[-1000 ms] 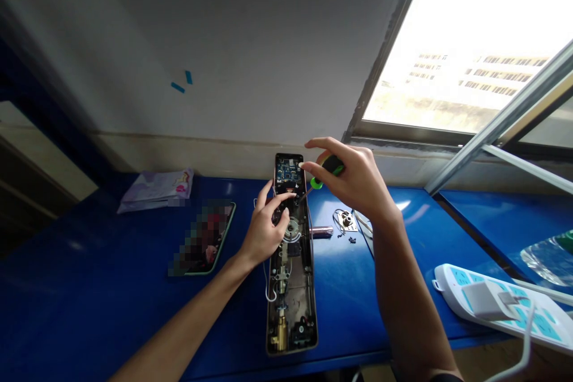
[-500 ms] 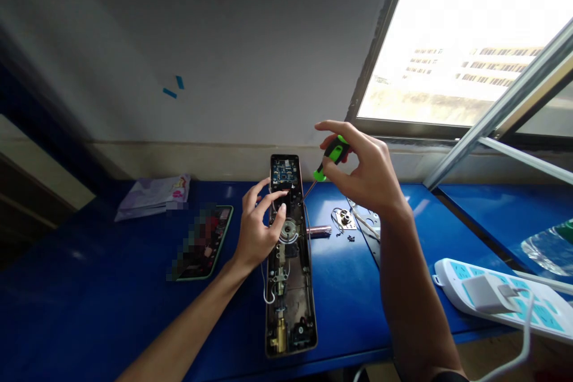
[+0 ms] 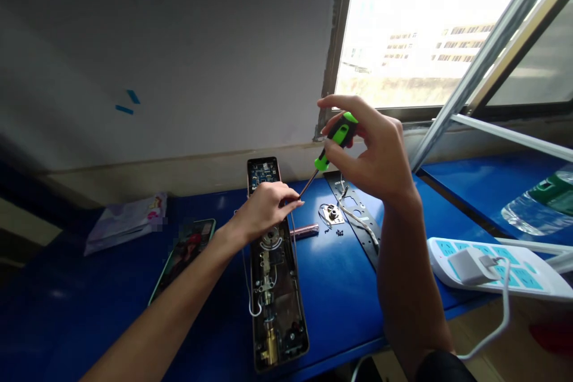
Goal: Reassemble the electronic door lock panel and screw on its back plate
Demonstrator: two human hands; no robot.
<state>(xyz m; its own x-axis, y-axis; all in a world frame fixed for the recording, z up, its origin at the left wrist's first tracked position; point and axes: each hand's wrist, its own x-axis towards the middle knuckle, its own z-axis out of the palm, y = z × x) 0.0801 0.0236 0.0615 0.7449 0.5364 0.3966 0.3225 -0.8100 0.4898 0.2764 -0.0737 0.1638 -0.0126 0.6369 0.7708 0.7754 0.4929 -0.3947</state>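
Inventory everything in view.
Housing: 1, dark, centre
Screwdriver: 1, green-black, right of housing
Tube: 1, reddish, beside housing
Square part: 1, silvery, right of tube
Loose bits: several, black, below square part
Plate: 1, dark, right
Phone: 1, green-edged, left
Packet: 1, purplish, left
Power strip: 1, white, right
Adapter: 1, white, on power strip
Cables: several, white, right
Bottle: 1, clear, far right
Strips: 2, blue, upper left
Window: 1, bright, upper right
Tabletop: count unclear, blue, beneath
Left hand: 1, at screwdriver tip
Right hand: 1, holding screwdriver

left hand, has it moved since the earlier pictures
Yes: the left hand has moved to the right, judged against the small metal plate on the blue table; its fingers are now by the screwdriver tip.
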